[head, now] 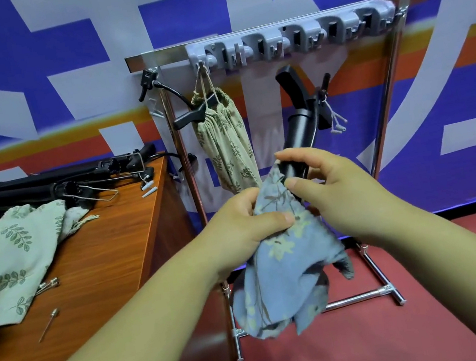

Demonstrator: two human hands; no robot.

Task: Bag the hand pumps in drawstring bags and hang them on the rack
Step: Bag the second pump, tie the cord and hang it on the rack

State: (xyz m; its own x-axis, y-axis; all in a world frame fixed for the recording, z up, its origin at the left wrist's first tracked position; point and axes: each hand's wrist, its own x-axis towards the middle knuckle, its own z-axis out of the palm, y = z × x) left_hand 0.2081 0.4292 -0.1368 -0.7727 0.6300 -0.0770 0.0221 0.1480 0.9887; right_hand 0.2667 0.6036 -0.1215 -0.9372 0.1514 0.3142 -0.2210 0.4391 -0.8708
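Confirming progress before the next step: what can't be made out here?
Head view:
- Lower end of the hand pump: hidden inside the blue bag.
- Drawstring of that bag: covered by the left hand and right hand.
- The spare pumps on the table: cut off by left edge; count unclear.

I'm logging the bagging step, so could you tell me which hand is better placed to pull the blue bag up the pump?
Probably the left. The left hand grips bunched cloth of the blue bag, while the right hand pinches at the pump where it enters the bag, seemingly steadying it.
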